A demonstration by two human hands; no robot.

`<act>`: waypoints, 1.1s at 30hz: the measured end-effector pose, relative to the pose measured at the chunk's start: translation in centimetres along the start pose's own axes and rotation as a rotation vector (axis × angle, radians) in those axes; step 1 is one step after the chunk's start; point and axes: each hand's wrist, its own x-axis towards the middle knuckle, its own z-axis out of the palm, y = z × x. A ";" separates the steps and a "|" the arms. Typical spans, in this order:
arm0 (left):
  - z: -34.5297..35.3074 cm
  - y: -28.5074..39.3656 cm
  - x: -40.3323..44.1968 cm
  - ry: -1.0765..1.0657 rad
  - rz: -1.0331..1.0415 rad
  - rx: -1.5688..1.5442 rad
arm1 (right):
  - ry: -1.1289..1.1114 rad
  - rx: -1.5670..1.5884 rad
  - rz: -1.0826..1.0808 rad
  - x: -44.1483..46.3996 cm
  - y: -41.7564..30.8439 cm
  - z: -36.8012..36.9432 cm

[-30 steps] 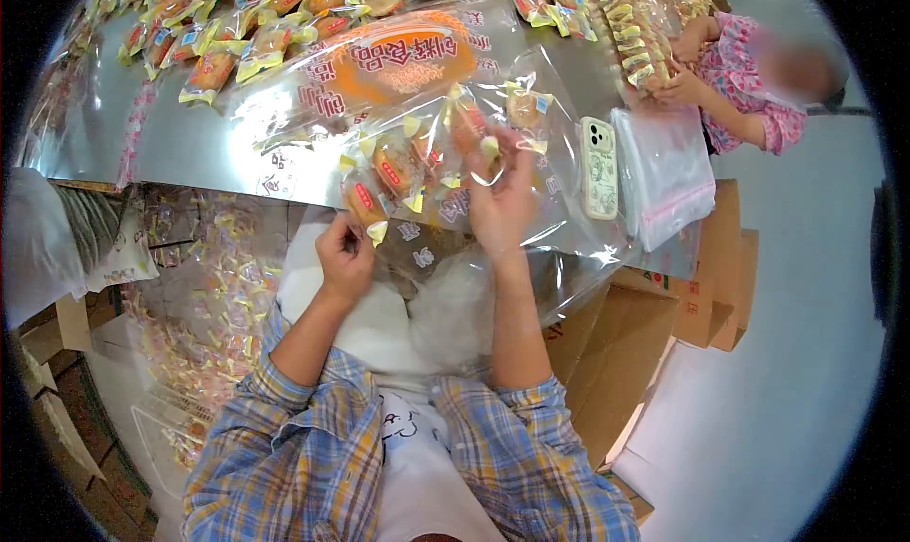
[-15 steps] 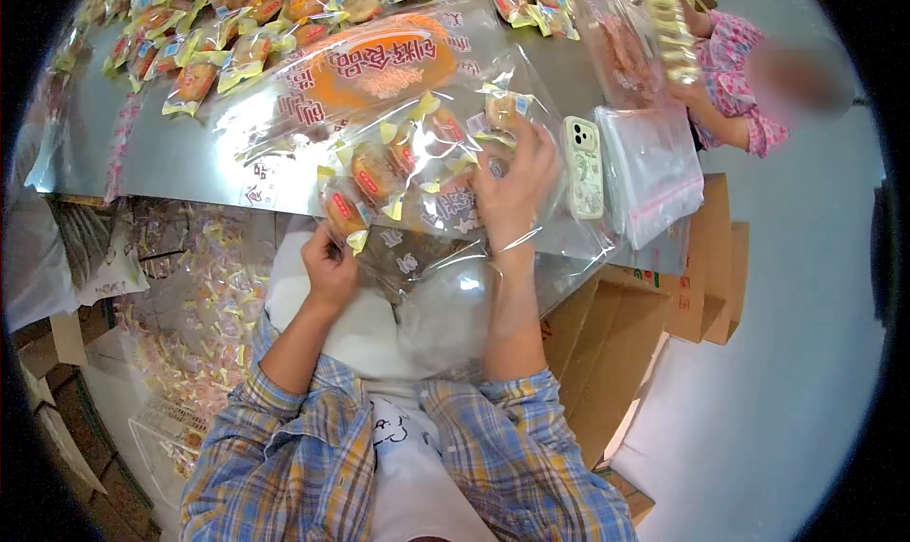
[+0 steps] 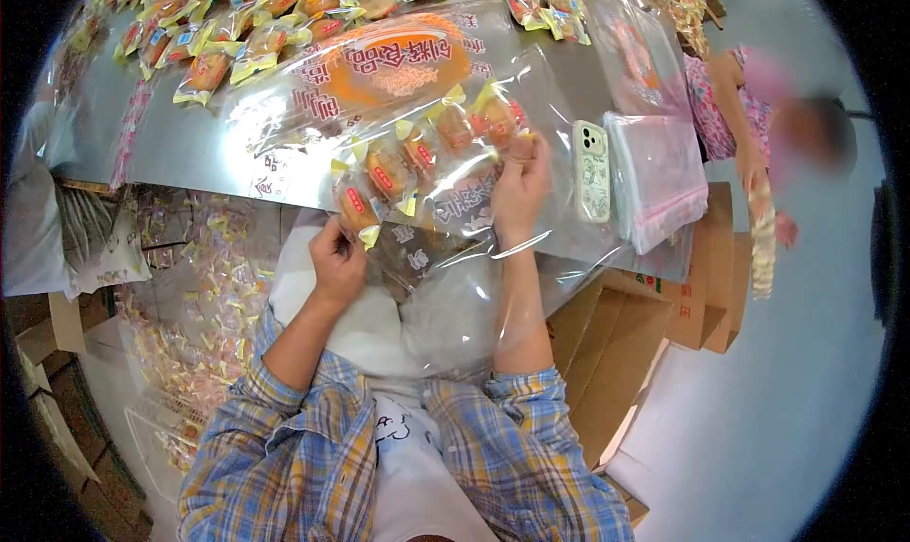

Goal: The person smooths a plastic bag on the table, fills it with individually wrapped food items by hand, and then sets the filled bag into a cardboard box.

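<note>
A large clear printed bag (image 3: 455,206) lies over the table's front edge, with a slanting row of several wrapped pastries (image 3: 388,171) in it. My left hand (image 3: 338,261) is closed at the bag's near left edge, by the lowest pastry (image 3: 356,207); its fingertips are partly hidden. My right hand (image 3: 520,189) reaches inside the bag, under the film, with thumb and fingers closed on the pastry (image 3: 500,120) at the row's right end. Another printed bag (image 3: 393,59), with an orange emblem, lies flat just beyond.
Loose wrapped pastries (image 3: 256,49) are heaped along the far side. A phone (image 3: 591,172) and a stack of clear bags (image 3: 656,177) lie at the right. Cardboard boxes (image 3: 607,352) stand below. At the right a co-worker (image 3: 725,106) holds a strip of wrapped pieces (image 3: 761,239).
My right hand has closed on the end pastry, which now lines up with the others. The co-worker has swung the strip of pieces away from the table, to the right.
</note>
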 end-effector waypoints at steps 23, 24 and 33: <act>0.0 0.6 0.3 -0.001 0.019 -0.027 | -0.084 -0.375 -0.548 -0.5 0.7 -0.4; 0.0 0.6 0.3 -0.004 0.014 -0.021 | -0.100 -0.426 -0.646 -0.4 0.3 -0.5; -0.2 0.1 0.3 -0.010 0.020 -0.007 | -0.118 -0.432 -0.530 -1.2 -0.9 0.3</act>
